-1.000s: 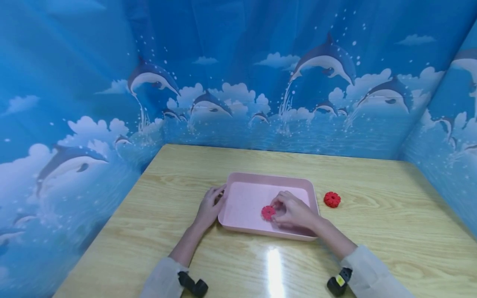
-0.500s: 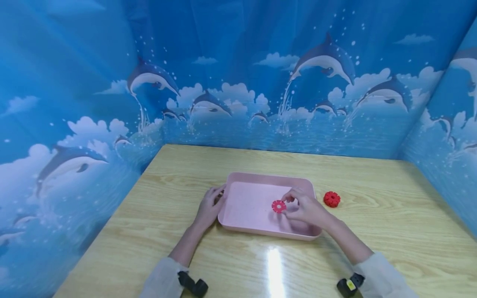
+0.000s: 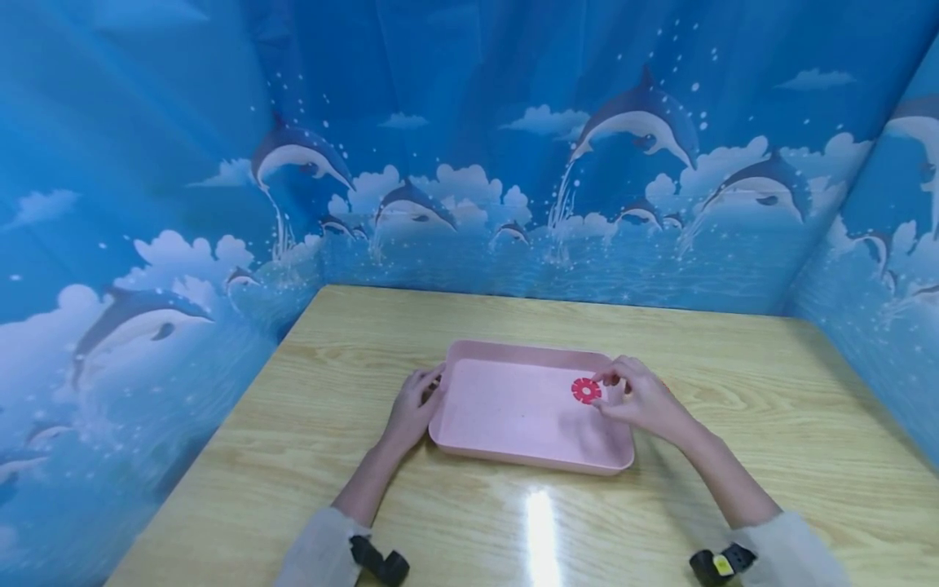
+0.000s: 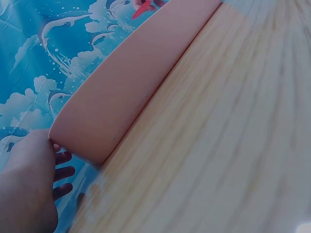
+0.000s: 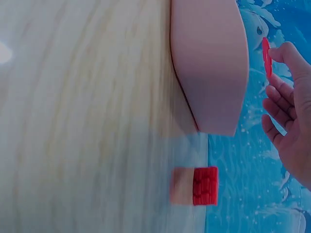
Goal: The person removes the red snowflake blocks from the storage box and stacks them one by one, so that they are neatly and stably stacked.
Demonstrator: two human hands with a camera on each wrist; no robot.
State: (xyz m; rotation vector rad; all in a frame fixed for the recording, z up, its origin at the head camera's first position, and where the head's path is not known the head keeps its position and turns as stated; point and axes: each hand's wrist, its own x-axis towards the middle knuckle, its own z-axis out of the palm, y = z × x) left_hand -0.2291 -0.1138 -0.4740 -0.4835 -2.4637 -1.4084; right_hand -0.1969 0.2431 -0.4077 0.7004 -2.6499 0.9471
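My right hand (image 3: 645, 399) pinches a red notched plastic disc (image 3: 586, 390) by its edge, between thumb and finger. In the right wrist view the disc (image 5: 267, 57) appears edge-on, its face turned away. It is over the right part of a shallow pink tray (image 3: 506, 440). My left hand (image 3: 413, 410) rests against the tray's left wall, with the thumb and a finger touching it. The left wrist view has that hand (image 4: 31, 179) at a tray corner, its other fingers apart from the wall.
A stack of several red discs (image 5: 205, 186) stands on the table just right of the tray; in the head view my right hand mostly hides it. The wood-grain table (image 3: 330, 342) meets a blue dolphin-print curtain (image 3: 469, 147) behind and at the sides.
The right hand has carried the red disc rightward and away from me, from the middle of the tray toward its right side. Left hand and tray have stayed still.
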